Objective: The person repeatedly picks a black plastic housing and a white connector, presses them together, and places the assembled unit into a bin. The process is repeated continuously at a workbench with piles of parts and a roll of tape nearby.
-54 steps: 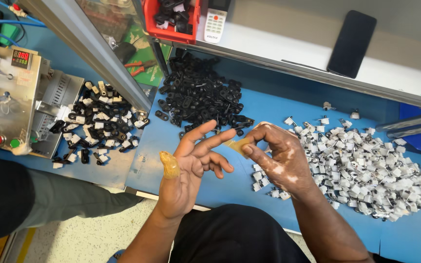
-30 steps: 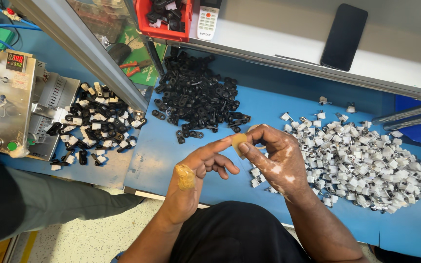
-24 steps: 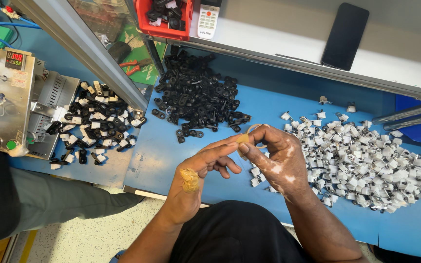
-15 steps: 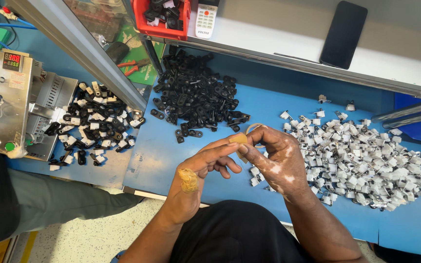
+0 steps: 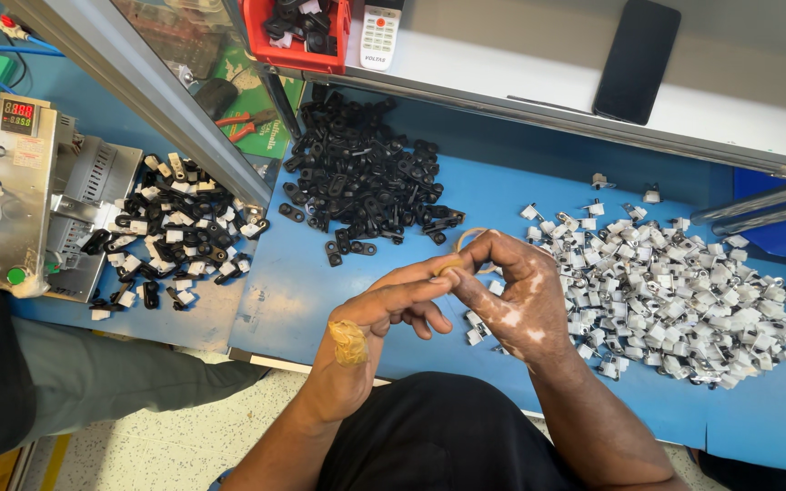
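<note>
The left hand [image 5: 370,332] and the right hand [image 5: 516,295] are held together above the front edge of the blue table [image 5: 539,182]; a thin tan rubber band [image 5: 468,238] is pinched where the fingertips [image 5: 443,270] of both hands meet, its loop standing just above the right knuckles. Risk noted: the band could slip or snap out of the pinch, since only a short stretch appears to be gripped, and it would likely drop among the loose parts below. The left fingers are extended toward the right, the thumb wrapped in yellowish tape; the right fingers are curled down, knuckles up; neither hand is clenched fully; both forearms come up from the lower edge of the view. Beyond the fingers lies a pile of black clips [image 5: 366,177]; to their right, a heap of white parts [image 5: 675,291]; to their far left, mixed black and white pieces [image 5: 175,236] beside a metal machine [image 5: 6,191]. Another person's grey sleeve [image 5: 120,373] rests at lower left.
</note>
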